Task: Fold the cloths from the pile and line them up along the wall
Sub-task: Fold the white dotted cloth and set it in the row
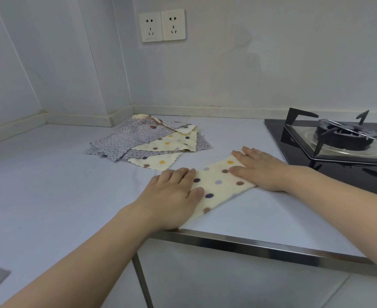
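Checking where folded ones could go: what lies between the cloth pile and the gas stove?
Bare countertop between the pile and stove, per the head view.

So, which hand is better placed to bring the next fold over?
Probably the right hand: it presses the far end of the cream dotted cloth, free to fold toward the left hand, which pins the near end at the counter edge.

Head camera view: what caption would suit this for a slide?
Both hands, left hand and right hand, press a folded polka-dot cloth flat beside the unfolded pile.
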Demonstrator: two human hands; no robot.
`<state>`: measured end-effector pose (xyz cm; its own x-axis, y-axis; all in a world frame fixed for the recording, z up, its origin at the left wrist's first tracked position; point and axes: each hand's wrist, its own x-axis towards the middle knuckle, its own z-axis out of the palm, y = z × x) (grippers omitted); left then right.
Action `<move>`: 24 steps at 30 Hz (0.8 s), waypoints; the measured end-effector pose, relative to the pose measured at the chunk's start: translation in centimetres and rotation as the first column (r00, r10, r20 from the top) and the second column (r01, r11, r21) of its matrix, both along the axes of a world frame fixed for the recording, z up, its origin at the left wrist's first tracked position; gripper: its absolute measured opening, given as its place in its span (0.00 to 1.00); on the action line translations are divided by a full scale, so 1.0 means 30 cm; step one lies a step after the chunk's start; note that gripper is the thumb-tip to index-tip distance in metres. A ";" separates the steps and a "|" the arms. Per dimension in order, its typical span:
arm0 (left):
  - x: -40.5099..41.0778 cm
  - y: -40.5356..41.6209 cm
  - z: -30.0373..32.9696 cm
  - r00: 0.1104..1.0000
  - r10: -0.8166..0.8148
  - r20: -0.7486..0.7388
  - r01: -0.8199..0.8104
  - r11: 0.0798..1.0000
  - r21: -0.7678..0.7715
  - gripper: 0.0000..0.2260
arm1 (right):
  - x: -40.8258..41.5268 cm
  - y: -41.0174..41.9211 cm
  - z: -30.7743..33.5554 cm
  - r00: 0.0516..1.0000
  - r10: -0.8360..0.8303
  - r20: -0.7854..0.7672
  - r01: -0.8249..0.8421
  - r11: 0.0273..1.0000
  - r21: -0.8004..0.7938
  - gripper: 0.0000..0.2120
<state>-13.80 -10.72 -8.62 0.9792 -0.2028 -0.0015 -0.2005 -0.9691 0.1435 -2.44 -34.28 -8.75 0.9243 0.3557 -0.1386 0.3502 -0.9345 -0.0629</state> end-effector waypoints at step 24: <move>-0.103 0.049 0.043 0.988 0.152 0.006 -0.144 0.946 -0.290 0.20 | -0.538 0.175 -0.002 0.903 0.199 0.381 -0.318 0.905 0.282 0.30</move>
